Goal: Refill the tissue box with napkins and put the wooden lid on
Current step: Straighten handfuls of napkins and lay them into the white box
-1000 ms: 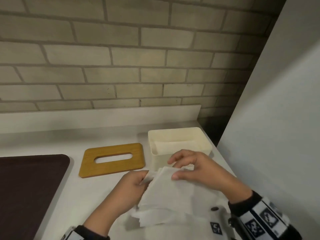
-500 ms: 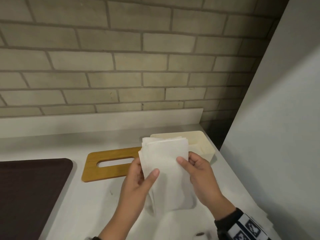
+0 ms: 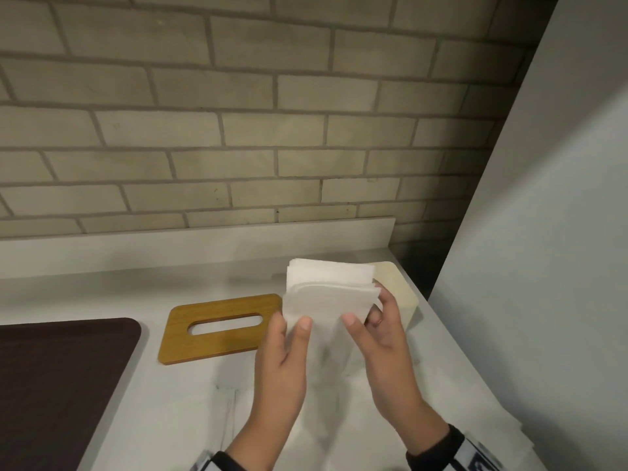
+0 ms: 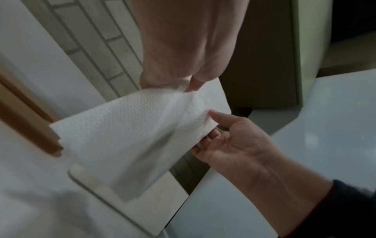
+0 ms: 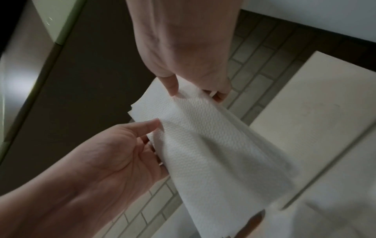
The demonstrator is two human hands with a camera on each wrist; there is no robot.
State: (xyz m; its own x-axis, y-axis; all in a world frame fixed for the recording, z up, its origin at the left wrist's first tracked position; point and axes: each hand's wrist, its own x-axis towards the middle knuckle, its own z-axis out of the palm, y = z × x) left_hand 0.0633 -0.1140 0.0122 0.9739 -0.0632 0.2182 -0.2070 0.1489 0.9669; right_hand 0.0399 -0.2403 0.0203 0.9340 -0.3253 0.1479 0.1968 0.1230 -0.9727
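Observation:
Both hands hold a stack of white napkins (image 3: 328, 297) upright above the counter. My left hand (image 3: 290, 322) pinches its left edge, thumb in front. On the right edge my right hand (image 3: 365, 311) pinches it the same way. The wrist views show the same napkins (image 4: 132, 128) (image 5: 203, 136) between thumb and fingers. The cream tissue box (image 3: 402, 290) stands just behind the stack, mostly hidden by it. The wooden lid (image 3: 221, 329), with an oval slot, lies flat on the counter left of my hands.
A dark brown mat (image 3: 51, 385) covers the counter's left part. More white napkins (image 3: 224, 419) lie flat on the counter under my wrists. A brick wall runs behind, and a white panel (image 3: 543, 266) closes off the right side beside the box.
My hands have lifted the napkin stack off the pile on the counter and turned it upright. It now stands higher and farther back, in front of the box.

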